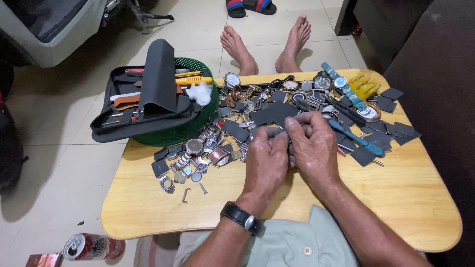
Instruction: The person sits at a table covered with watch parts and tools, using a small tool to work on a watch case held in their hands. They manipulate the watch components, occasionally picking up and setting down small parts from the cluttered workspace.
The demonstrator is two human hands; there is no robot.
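My left hand [266,159] and my right hand [312,148] meet over the middle of a small wooden table [148,207]. Both pinch one small dark piece [289,140] between their fingertips; most of it is hidden by the fingers. A black wristwatch [242,218] sits on my left wrist. Just beyond the hands lies a heap of watches, metal bands and dark grey flat pads [269,114]. A blue-strapped watch [341,84] lies at the far right of the heap.
An open black tool case [143,106] rests on a green basket [198,99] at the table's far left corner. Yellow plastic parts [365,84] lie at the far right. My bare feet [267,42] stretch out past the table. A drink can [91,246] lies on the floor.
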